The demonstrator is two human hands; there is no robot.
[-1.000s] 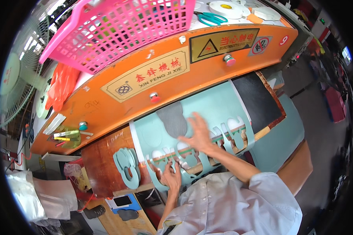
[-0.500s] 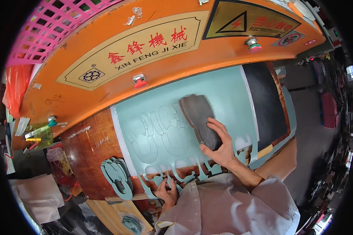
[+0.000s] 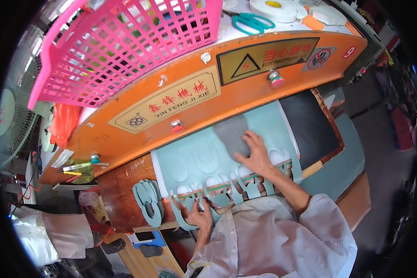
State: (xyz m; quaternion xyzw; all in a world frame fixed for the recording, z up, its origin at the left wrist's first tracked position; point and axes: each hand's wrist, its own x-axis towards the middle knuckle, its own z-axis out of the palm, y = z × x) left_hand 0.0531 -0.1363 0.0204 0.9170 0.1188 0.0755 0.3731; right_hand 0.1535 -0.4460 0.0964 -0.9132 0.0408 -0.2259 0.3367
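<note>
My right hand [image 3: 255, 159] grips the near end of a dark grey, slightly blurred cutting die [image 3: 230, 134], thumb at one edge and fingers at the other. The die lies over a pale green sheet [image 3: 271, 125], its far end close to the orange machine front. To its left, curved outlines [image 3: 205, 160] mark the sheet. Along the near edge, the sheet is cut into a scrap fringe [image 3: 245, 187]. My left hand [image 3: 200, 215] has its bent fingers on that fringe; its grip is partly hidden. Left of the sheet rests a stack of cut green pieces [image 3: 148, 204].
The orange machine front [image 3: 190, 113] crosses beyond the sheet, with red and green push buttons. On top are a pink basket [image 3: 139, 51], teal-handled scissors [image 3: 252, 22] and white tape rolls [image 3: 273, 9]. A black board [image 3: 308, 127] lies right of the sheet, a brown board [image 3: 120, 199] left.
The view has shifted, showing more of the machine top and its basket. My right hand and the die are nearer the machine front. My left hand stays at the fringe.
</note>
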